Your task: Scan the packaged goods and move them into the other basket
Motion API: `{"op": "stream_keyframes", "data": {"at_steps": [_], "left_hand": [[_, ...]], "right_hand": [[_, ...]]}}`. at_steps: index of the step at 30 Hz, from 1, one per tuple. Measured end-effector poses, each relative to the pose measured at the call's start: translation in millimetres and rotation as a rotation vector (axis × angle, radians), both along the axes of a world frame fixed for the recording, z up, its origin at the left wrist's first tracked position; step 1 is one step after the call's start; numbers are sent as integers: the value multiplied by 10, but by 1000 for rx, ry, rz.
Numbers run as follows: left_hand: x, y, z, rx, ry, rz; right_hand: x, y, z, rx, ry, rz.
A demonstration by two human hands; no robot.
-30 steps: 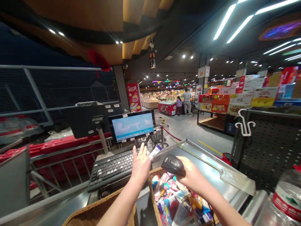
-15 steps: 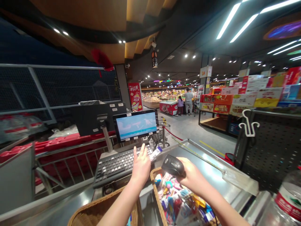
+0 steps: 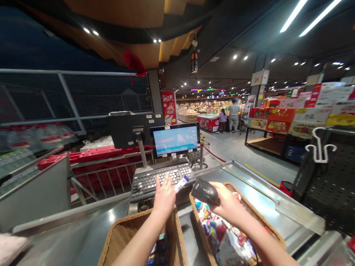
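My left hand (image 3: pixel 165 197) is open, fingers spread at the front edge of a black keyboard (image 3: pixel 149 181); whether the fingertips touch keys I cannot tell. A black handheld barcode scanner (image 3: pixel 204 191) is gripped in my right hand (image 3: pixel 226 201). It is above the left side of a wicker basket (image 3: pixel 195 210) filled with small, colourful wrapped packets (image 3: pixel 222 232). Beneath my left forearm stands a second wicker basket (image 3: pixel 112 236) with a few dark and blue packages (image 3: pixel 159 247) at its bottom. A white and purple slip (image 3: pixel 181 183) lies by the keyboard's right end.
Behind the keyboard stands a lit screen (image 3: pixel 176 141), with a second dark monitor (image 3: pixel 126 131) beside it. The baskets rest on a metal counter (image 3: pixel 83 229). A white hook (image 3: pixel 321 146) hangs on a black rack at right. Two people (image 3: pixel 233 116) stand farther back.
The view has turned left, so the counter and screen appear farther right. Relative to the keyboard, my left hand has shifted left. The scanner stays in my right hand.
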State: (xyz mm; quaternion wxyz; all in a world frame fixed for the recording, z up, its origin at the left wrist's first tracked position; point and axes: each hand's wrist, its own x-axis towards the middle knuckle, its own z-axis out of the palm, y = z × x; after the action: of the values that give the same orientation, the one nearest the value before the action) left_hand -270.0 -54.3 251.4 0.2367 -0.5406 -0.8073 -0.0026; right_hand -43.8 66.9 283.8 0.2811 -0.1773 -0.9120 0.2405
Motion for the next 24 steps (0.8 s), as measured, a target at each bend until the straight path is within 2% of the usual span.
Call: {"op": "stream_keyframes", "data": {"at_steps": [5, 9, 13, 18, 24], "left_hand": [[-119, -330, -96, -35, -15, 48], [-183, -610, -197, -128, -44, 85], [-242, -897, -385, -254, -65, 90], [-302, -1217, -629, -322, -120, 117], [-297, -1541, -813, -401, -201, 104]], "right_hand": [[-174, -169, -21, 11, -6, 60], [-306, -292, -84, 16, -17, 128], [-419, -417, -122, 13, -36, 172], [-530, -594, -133, 8, -53, 208], [-652, -830, -196, -4, -125, 239]]}}
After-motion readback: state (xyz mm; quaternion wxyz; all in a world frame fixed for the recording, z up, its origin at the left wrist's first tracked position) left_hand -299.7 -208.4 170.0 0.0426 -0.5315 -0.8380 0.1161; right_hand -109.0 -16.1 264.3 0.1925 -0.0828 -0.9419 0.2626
